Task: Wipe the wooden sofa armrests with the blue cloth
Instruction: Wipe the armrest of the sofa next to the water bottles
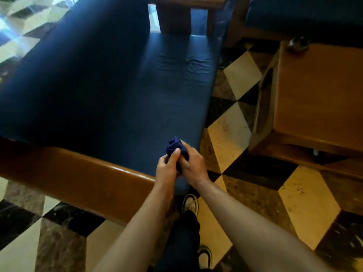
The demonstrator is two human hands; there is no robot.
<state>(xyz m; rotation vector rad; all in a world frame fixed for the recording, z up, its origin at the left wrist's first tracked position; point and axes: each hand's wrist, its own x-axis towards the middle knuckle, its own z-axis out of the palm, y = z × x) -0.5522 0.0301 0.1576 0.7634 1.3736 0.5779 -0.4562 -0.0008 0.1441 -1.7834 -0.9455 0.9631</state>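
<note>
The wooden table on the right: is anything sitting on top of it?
Yes. One small, dark, shiny round thing sits at the far corner of the wooden table; it is too blurred to identify. The rest of the visible top is bare, but its right side runs out of view.

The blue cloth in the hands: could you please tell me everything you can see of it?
The blue cloth is dark navy, soft fabric, bunched into a crumpled wad rather than spread flat. Both hands grip it together: the left hand from the left with its thumb up across the folds, the right hand from the right. A rumpled tuft sticks up above the fingers. It is held over the sofa's blue seat cushion, just beyond the near wooden armrest, which it does not touch.
</note>
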